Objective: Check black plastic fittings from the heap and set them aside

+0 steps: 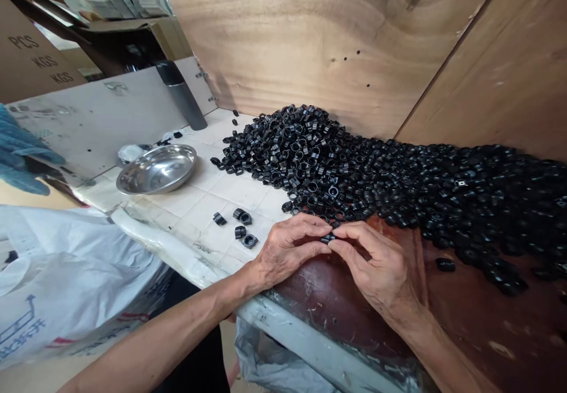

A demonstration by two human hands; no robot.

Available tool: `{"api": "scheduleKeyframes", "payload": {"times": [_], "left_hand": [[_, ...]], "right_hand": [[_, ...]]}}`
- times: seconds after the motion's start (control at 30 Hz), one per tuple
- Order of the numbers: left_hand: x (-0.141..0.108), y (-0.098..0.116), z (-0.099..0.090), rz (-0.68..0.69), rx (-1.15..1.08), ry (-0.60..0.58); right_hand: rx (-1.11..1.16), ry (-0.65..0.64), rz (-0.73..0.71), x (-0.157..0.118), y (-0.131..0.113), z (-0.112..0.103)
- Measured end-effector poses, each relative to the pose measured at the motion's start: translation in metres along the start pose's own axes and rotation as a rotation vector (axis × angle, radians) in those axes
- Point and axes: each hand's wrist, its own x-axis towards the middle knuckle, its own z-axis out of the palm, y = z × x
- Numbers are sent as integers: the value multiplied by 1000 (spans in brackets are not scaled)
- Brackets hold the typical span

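My left hand and my right hand meet over the front of the bench. Between their fingertips they pinch one small black plastic ring, partly covered by the fingers. Just behind them rises a large heap of black rings. To the right it runs into a wide spread of black plastic caps. Several finished-looking black pieces, among them a black cap, lie apart on the pale tiled surface left of my hands. A lone black piece rests on the brown board to the right.
A shiny steel bowl stands on the left, with a dark grey flask behind it. Tall plywood panels close off the back. White sacks and a blue glove are at the left, below cardboard boxes.
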Motion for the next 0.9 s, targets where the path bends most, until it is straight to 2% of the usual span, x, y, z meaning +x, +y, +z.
{"api": "scheduleKeyframes", "payload": {"times": [0.2, 0.37, 0.43, 0.5, 0.6, 0.83, 0.9], "left_hand": [[-1, 0, 0, -67, -9, 30], [0, 2, 0, 69, 94, -46], [0, 1, 0, 74, 122, -49], [-1, 0, 0, 40, 131, -28], [-1, 0, -1, -18, 104, -13], [1, 2, -2, -35, 86, 24], [1, 2, -2, -21, 86, 27]], "right_hand": [[42, -52, -22, 1, 3, -5], [-113, -137, 14, -1, 6, -5], [-151, -160, 65, 0, 3, -5], [-99, -152, 117, 2, -2, -8], [31, -206, 166, 5, -8, -11], [51, -242, 189, 7, -9, -14], [50, -220, 191, 7, -6, -13]]}}
